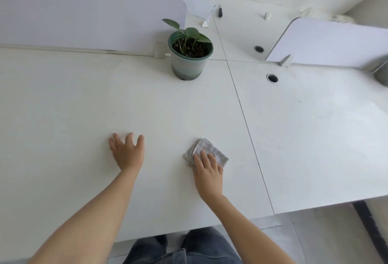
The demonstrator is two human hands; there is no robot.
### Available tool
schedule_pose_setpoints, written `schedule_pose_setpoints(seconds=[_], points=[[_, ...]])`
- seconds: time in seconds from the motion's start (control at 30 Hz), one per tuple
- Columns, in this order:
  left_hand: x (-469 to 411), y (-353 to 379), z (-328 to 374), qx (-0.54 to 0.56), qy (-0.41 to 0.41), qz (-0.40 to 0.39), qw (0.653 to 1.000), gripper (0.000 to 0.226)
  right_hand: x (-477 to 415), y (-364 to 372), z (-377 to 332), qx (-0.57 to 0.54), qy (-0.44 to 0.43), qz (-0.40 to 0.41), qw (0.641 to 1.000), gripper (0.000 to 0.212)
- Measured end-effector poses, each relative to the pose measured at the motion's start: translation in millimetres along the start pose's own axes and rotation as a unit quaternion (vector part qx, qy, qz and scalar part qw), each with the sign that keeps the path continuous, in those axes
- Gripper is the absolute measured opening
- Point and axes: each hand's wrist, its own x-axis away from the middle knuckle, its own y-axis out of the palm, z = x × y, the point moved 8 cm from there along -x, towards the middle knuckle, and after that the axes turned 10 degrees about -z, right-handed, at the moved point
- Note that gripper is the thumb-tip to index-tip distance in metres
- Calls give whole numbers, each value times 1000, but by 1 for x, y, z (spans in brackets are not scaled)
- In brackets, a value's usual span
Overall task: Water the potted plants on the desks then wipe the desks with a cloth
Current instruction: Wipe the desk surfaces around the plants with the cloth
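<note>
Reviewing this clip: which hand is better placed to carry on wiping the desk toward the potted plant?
The right hand. It already lies flat on the grey cloth, pressing it to the desk, with bare surface between it and the potted plant. The left hand is spread, empty, beside it.

right hand [207, 174] flat on cloth [210, 150], white desk [84, 106], potted plant [189, 58]
</note>
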Motion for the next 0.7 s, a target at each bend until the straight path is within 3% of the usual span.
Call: schedule_pose_setpoints(seconds=[0.1, 0.17, 0.33, 0.43, 0.53, 0.7], points=[[40, -16, -27, 16, -9, 70, 997, 39, 9, -4, 10, 8, -53, 11, 999, 55], [78, -14, -40, 29, 2, 88, 996, 36, 10, -9, 21, -10, -57, 11, 998, 50], [182, -6, -81, 68, -7, 117, 991, 27, 42, -30, 53, -198, -83, 62, 975, 31], [236, -6, -105, 86, -5, 134, 987, 38, 78, -34, 59, -247, -103, 36, 963, 31], [276, -1, -125, 161, -39, 109, 980, 26, 118, -32, 55, -274, -123, 30, 953, 30], [309, 2, -149, 202, -62, 73, 975, 27, 176, -7, 29, -261, -173, -28, 949, 30]])
